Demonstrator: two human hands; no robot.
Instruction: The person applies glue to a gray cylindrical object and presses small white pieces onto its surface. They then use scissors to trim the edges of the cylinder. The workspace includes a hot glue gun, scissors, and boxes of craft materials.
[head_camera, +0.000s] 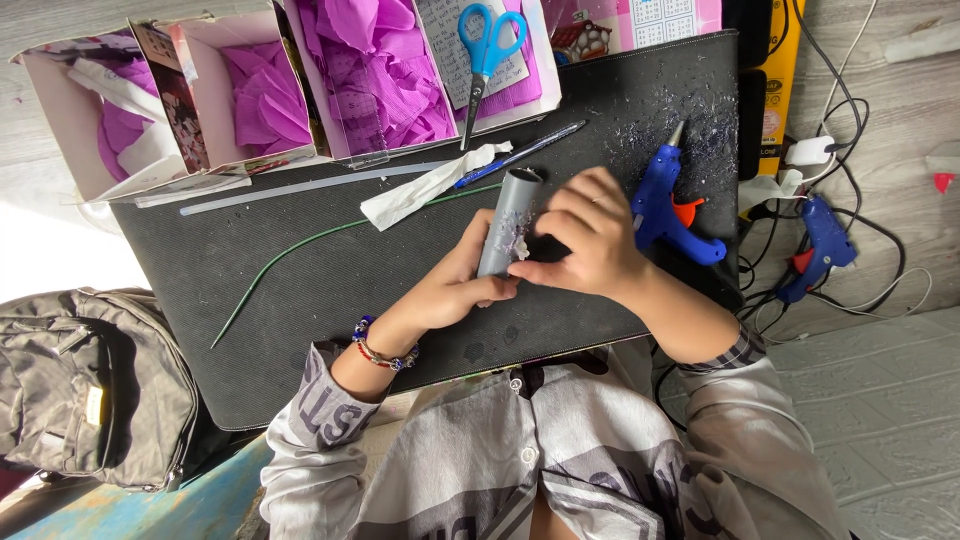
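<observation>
My left hand (450, 288) grips a grey tube (506, 215) from below, holding it upright over the black mat (300, 290). My right hand (590, 235) is curled against the tube's right side, its fingertips touching a small pale glittery bit (520, 243) stuck on the tube. A beaded bracelet (382, 350) circles my left wrist. A blue glue gun (665, 210) lies on the mat just right of my right hand.
Open boxes (215, 95) of purple crepe paper stand at the back, with blue-handled scissors (485, 55) on one. A green wire (300, 250), glue sticks (300, 187), a white paper scrap (425, 187) and a pen (520, 153) lie on the mat. A second glue gun (820, 245) and cables sit right; a grey backpack (80, 385) sits left.
</observation>
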